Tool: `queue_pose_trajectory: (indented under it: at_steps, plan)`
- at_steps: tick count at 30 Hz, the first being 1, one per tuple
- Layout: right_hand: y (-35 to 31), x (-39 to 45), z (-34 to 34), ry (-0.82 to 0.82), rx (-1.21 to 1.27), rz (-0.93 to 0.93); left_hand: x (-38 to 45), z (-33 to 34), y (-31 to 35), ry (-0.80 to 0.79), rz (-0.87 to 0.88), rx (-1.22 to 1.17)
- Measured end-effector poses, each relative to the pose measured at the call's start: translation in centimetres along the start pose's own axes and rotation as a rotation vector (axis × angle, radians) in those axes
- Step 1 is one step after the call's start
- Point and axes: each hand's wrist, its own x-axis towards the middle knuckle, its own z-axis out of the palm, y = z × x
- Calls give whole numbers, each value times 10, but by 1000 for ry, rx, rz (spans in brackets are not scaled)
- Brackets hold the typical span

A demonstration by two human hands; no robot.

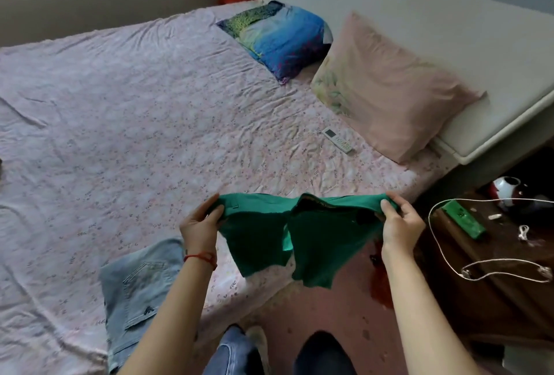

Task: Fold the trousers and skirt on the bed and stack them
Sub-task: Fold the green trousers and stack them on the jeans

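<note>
The left hand (201,222) and the right hand (398,223) each pinched one end of the waistband of a small green cloth garment with two short legs (296,236), holding it stretched in the air over the near corner of the pink flowered bed sheet (135,122), partly above the floor. It hung clear of the sheet. To do this step well, it seemed best to keep the waistband taut and level, lower the garment flat onto the sheet beyond that corner, then smooth it before bringing one leg over the other. A folded pale blue denim garment (135,293) lay on the sheet just left of the green one, under the left forearm, a likely base for the stack. A white remote control (338,139) lay on the sheet farther from the green garment, beside a pink pillow (386,89); a blue patterned pillow (278,38) lay beyond. Right of the green garment, a dark wooden bedside table (479,293) carried a white cord (449,257), close enough to catch a swinging hem.
</note>
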Motion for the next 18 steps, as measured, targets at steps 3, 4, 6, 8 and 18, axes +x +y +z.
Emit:
queue_pose_trajectory:
  at_steps: [3, 4, 6, 8, 18]
  plan:
    - [13, 24, 26, -26, -40, 57, 24, 12, -11, 41, -71, 7]
    - [18, 34, 35, -41, -58, 74, 32, 18, -14, 52, -90, 7]
    - [30, 56, 54, -69, -103, 107, 52, 31, -22, 76, -116, 20]
    - [41, 78, 73, -98, -133, 132, 73, 45, -30, 110, -136, 38]
    - [123, 215, 172, -224, -187, 259, 200, 121, -100, 275, -204, 95]
